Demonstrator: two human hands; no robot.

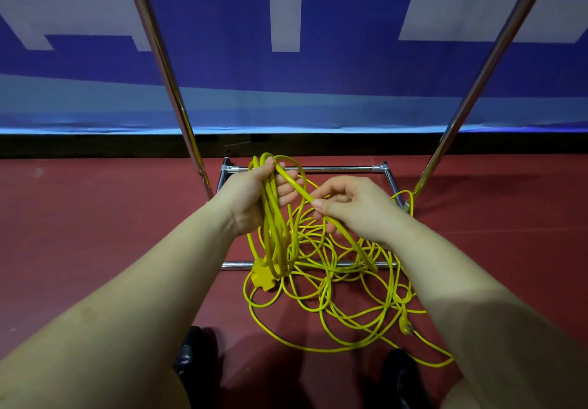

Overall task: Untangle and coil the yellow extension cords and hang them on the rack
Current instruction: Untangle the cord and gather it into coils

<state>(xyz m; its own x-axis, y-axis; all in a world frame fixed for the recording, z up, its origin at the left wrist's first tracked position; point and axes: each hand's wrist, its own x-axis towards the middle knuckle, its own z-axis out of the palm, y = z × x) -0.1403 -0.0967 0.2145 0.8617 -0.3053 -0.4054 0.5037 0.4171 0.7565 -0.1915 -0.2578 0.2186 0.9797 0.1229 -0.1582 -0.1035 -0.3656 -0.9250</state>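
2 bare forearms reach forward from the camera. The left hand [254, 198] grips a bundle of coiled loops [273, 233] of yellow extension cord, a socket block [262, 276] dangling below. The right hand [353, 208] pinches 1 strand [296, 186] between thumb and fingers. The tangled cord [343, 284] lies on the red floor [95, 233] across the chrome rack [305, 169] base.

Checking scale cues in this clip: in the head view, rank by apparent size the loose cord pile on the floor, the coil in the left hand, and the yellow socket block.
1. loose cord pile
2. coil in the left hand
3. socket block
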